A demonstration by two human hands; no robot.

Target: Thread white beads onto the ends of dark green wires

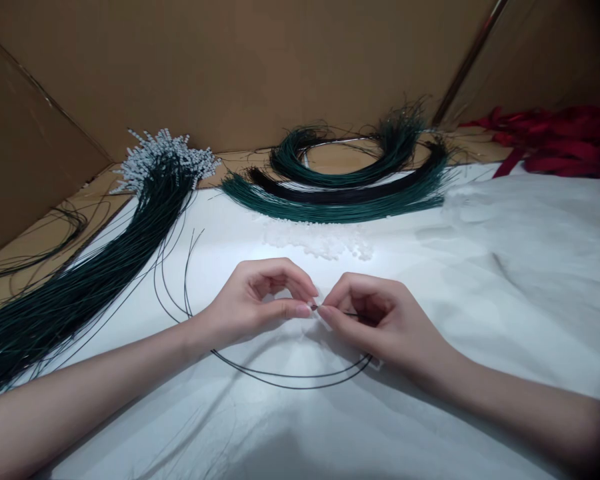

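My left hand (pixel 253 293) is closed in a pinch, thumb against forefinger, on a tiny whitish bead, mostly hidden by the fingertips. Right beside it, my right hand (pixel 380 310) pinches a thin dark cord close to its tip, and the fingertips of both hands almost touch. From the right hand the dark cord (pixel 295 387) curves in loops below the hands and passes under the left wrist. Just beyond the hands lies a loose scatter of small white beads (pixel 325 240) on a white sheet (pixel 280 440).
At the left lies a thick bundle of dark green cords (pixel 130 247) with white beaded ends (pixel 165 160). Curved bundles of green and black cords (pixel 340 210) rest at the back. Red ribbon (pixel 555 140) is heaped at back right. Cardboard walls (pixel 230 73) enclose the surface.
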